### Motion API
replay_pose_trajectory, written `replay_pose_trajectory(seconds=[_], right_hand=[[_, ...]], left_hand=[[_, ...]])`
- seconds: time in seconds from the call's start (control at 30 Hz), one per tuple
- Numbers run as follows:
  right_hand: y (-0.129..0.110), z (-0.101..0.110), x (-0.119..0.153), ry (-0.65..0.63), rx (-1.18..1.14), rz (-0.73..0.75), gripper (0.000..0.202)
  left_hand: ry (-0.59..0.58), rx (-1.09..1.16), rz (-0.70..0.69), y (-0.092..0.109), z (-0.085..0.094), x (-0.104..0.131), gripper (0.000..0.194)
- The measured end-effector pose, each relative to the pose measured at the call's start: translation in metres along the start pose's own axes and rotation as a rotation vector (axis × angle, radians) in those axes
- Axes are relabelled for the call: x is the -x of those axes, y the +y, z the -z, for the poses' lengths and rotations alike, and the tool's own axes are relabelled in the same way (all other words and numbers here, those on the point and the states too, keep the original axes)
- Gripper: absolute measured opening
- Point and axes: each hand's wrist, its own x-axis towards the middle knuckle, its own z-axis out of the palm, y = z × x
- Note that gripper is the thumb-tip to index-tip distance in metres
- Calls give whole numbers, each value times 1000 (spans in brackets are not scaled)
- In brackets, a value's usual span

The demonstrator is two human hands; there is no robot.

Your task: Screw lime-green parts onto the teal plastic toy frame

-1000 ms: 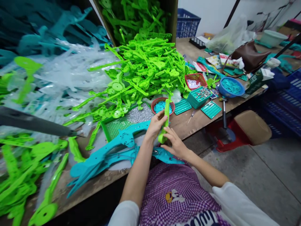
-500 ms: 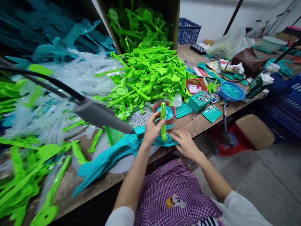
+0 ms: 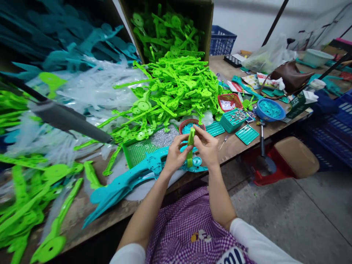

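Note:
Upright between my hands stands a narrow bright green plastic piece (image 3: 190, 158), over a long blue plastic assembly (image 3: 132, 179). My left hand (image 3: 176, 152) is closed on the green piece from the left. From the right, my right hand (image 3: 206, 146) has its fingers around the upper part of the same piece. A round blue part (image 3: 197, 161) with a cross-shaped centre shows just under my right hand. The blue assembly lies along the table's front edge, partly hidden behind my left hand. Behind my hands sits a red basket (image 3: 183, 126) of small blue parts.
A grey electric screwdriver (image 3: 73, 123) hangs over the left side. Beside the assembly is a green tray (image 3: 137, 152) with small metal screws. Green parts (image 3: 178, 84) are heaped behind. A hammer (image 3: 262, 139) rests at the right edge, near a blue bowl (image 3: 271, 109).
My right hand has come up from the blue assembly and closed on the green piece. The screwdriver has swung left, away from the assembly. The green piece sits slightly lower and tilted.

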Motion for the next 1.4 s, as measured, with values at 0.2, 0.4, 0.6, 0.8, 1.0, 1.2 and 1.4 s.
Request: replay_pose_trajectory(seconds=[0.2, 0.4, 0.6, 0.8, 1.0, 1.2, 1.4], right_hand=[[-4, 17, 0, -103, 194, 175, 39], [-7, 17, -2, -34, 299, 240, 35], [-5, 13, -3, 29, 341, 250, 35], [-2, 17, -7, -33, 320, 251, 36], [3, 25, -19, -263, 253, 223, 38], [7, 24, -36, -292, 171, 262, 29], [8, 19, -34, -286, 174, 186, 30]], left_hand=[[-26, -71, -78, 8, 6, -7, 44], [-32, 8, -71, 14, 8, -21, 37], [-102, 133, -10, 14, 11, -29, 39], [-115, 140, -2, 15, 11, -33, 43], [-88, 165, 80, 11, 16, -35, 54], [-93, 135, 66, 28, 22, -31, 61], [28, -9, -38, 58, 25, -30, 47]])
